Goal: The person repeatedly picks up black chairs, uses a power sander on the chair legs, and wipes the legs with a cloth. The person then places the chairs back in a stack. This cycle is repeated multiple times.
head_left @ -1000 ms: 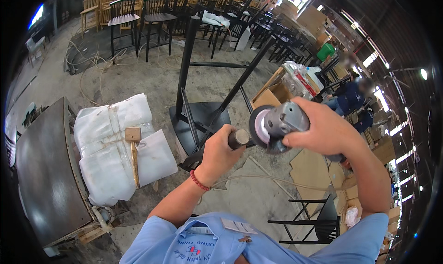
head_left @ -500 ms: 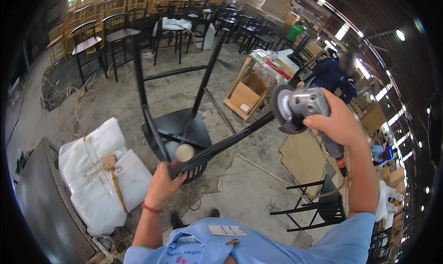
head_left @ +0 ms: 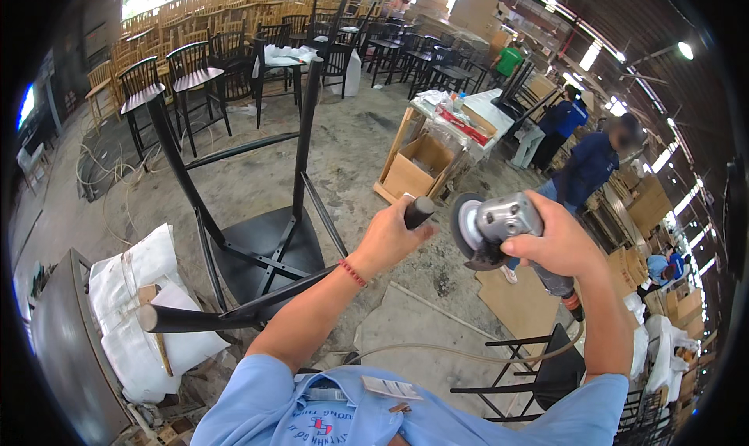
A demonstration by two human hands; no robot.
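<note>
The left hand (head_left: 388, 235) is closed in a fist around the end of one leg (head_left: 420, 210) of an upturned black bar stool (head_left: 261, 247), whose seat lies low on the concrete floor (head_left: 351, 146) with its other legs pointing up and out. Just to the right of that leg end, the right hand (head_left: 558, 247) wraps its fingers tightly round the body of an angle grinder (head_left: 491, 228), its disc facing the leg tip and close beside it. Left of the stool, white filled sacks (head_left: 148, 306) lie with a wooden mallet (head_left: 154, 321) on top.
</note>
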